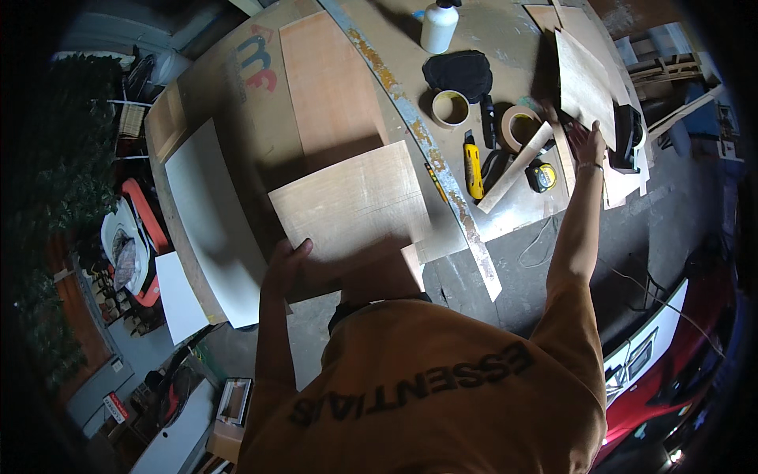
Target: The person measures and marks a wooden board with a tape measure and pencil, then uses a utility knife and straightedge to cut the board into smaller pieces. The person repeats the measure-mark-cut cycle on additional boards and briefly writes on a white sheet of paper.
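Note:
My left hand (289, 259) grips the near left corner of a pale rectangular plywood sheet (355, 197), its thumb lying on top. That sheet sits at the near edge of the workbench, over a longer reddish wood panel (332, 79). Out to the right, my right hand (588, 145) holds the lower edge of another thin plywood sheet (584, 83), which is tilted over other wood pieces. Some of its fingers are partly hidden. Beside that hand lie a narrow wood strip (517, 167), a yellow tape measure (542, 176) and a roll of masking tape (521, 128).
A long, paint-worn metal straightedge (418, 126) crosses the workbench (213, 63). Nearby are a yellow utility knife (473, 167), another tape roll (451, 108), a black pouch (458, 73) and a white bottle (439, 28). A white board (209, 213) lies along the left side.

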Demonstrator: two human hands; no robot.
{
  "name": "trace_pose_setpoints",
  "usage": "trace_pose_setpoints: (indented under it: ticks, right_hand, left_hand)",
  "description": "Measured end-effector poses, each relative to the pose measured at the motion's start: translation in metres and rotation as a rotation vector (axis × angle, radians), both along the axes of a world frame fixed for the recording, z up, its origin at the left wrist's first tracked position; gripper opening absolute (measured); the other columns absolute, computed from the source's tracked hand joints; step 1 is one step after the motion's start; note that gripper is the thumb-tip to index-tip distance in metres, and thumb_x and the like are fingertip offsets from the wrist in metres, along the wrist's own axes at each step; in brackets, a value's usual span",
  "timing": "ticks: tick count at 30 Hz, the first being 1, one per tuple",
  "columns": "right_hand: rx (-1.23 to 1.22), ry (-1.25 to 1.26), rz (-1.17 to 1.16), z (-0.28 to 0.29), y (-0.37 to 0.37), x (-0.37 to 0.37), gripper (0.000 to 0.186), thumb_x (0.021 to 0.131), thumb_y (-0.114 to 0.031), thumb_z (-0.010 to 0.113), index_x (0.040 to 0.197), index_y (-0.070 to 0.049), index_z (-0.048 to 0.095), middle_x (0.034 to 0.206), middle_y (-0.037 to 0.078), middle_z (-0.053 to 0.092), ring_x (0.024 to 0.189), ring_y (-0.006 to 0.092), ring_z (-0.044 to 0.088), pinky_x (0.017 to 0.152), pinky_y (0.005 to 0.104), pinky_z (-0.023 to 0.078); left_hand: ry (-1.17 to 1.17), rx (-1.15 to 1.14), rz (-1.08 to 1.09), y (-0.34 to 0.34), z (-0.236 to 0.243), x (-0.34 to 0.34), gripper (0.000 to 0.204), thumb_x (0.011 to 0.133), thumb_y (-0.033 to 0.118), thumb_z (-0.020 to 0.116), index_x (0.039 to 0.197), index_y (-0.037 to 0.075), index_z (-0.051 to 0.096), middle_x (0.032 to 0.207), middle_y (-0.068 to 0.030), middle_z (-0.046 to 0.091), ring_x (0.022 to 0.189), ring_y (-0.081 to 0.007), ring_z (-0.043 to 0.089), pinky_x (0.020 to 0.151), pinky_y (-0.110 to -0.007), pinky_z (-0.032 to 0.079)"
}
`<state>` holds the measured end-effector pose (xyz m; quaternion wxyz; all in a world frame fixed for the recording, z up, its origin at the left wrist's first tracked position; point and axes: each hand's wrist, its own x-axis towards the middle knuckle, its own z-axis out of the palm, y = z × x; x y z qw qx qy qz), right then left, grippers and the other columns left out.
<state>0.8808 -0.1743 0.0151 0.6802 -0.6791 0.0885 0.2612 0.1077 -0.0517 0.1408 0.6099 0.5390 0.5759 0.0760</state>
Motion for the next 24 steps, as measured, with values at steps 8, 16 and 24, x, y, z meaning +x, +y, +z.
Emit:
trace_pose_setpoints:
  ticks: [8, 16, 24]
  right_hand:
    - [-0.408, -0.577, 0.151, 0.021, -0.094, -0.169, 0.034, 0.107, -0.029, 0.056, 0.096, 0.000, 0.069, 0.076, 0.004, 0.067, 0.065, 0.0102, 0.059, 0.056, 0.0277, 0.046]
    - [-0.543, -0.995, 0.883, 0.056, -0.012, -0.314, 0.013, 0.092, -0.009, 0.065, 0.101, -0.001, 0.070, 0.096, 0.020, 0.068, 0.086, 0.0397, 0.068, 0.073, 0.0460, 0.055]
    - [-0.736, -1.181, 1.216, 0.031, 0.034, -0.388, 0.025, 0.090, -0.025, 0.072, 0.102, -0.006, 0.060, 0.100, 0.014, 0.067, 0.089, 0.0340, 0.069, 0.073, 0.0459, 0.056]
  left_hand:
    - [-0.069, 0.169, -0.184, 0.013, 0.036, 0.029, 0.029, 0.097, 0.019, 0.064, 0.118, 0.001, 0.072, 0.124, -0.0129, 0.071, 0.120, -0.0225, 0.063, 0.105, -0.037, 0.047]
    - [0.202, 1.095, -1.034, 0.017, -0.024, 0.019, 0.039, 0.098, 0.013, 0.051, 0.132, 0.022, 0.067, 0.146, -0.0076, 0.058, 0.140, -0.0311, 0.051, 0.116, -0.059, 0.036]
    - [0.382, 1.158, -0.791, 0.014, -0.087, 0.003, 0.056, 0.093, 0.000, 0.049, 0.144, 0.023, 0.059, 0.155, -0.0169, 0.047, 0.145, -0.0351, 0.043, 0.119, -0.058, 0.033]
